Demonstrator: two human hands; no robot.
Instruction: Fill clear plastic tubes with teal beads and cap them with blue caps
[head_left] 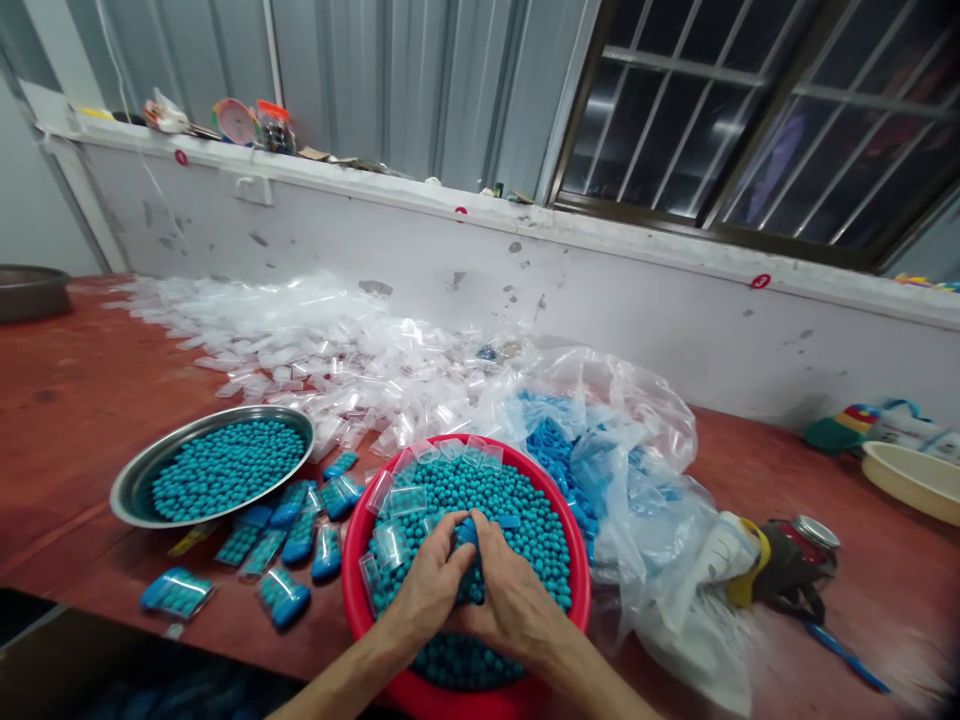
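With left hand [433, 572] and right hand [511, 590], gripping a small blue piece [467, 532] over the red basin [580, 560] of teal beads [536, 540]; left of it, filled packs [283, 597] and metal bowl [135, 502]; behind, clear cases [360, 360].

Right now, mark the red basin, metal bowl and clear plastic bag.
Red basin [580, 565]: head view, right side of the rim.
Metal bowl [135, 492]: head view, bare inner wall at left.
Clear plastic bag [630, 505]: head view, middle film.
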